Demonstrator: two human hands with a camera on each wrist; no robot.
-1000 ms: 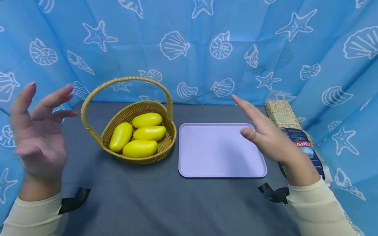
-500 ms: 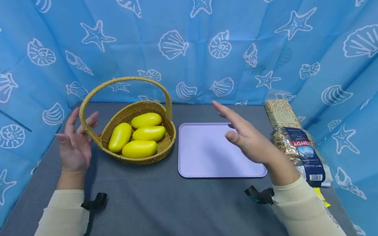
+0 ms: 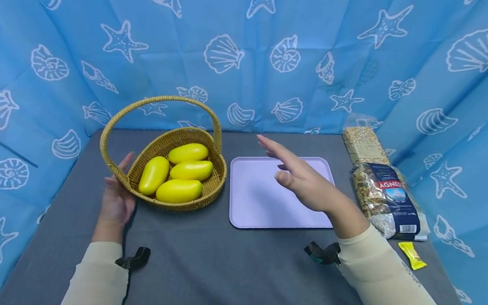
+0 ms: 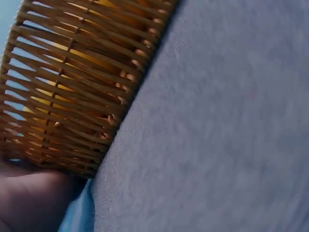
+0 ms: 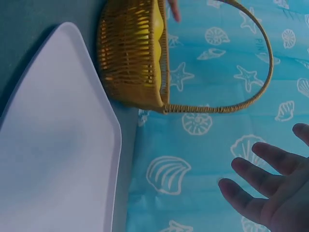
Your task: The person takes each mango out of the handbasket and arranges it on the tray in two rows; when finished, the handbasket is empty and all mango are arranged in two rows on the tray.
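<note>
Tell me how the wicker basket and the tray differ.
The basket is brown and woven; the tray is lilac with a smooth surface. The basket has deep walls and a tall looped handle; the tray is shallow, with a low rim and no handle in view. The basket holds four yellow fruits; no fruit shows on the tray. Both rest on the grey cloth.

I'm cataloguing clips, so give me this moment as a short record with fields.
left hand: at the left side of the basket; contact unclear
right hand: overlapping the tray in the head view, holding nothing
basket: handle up, four yellow fruits inside
tray: lilac, right of the basket
bags: right of the tray
yellow packet: near the bags
</note>
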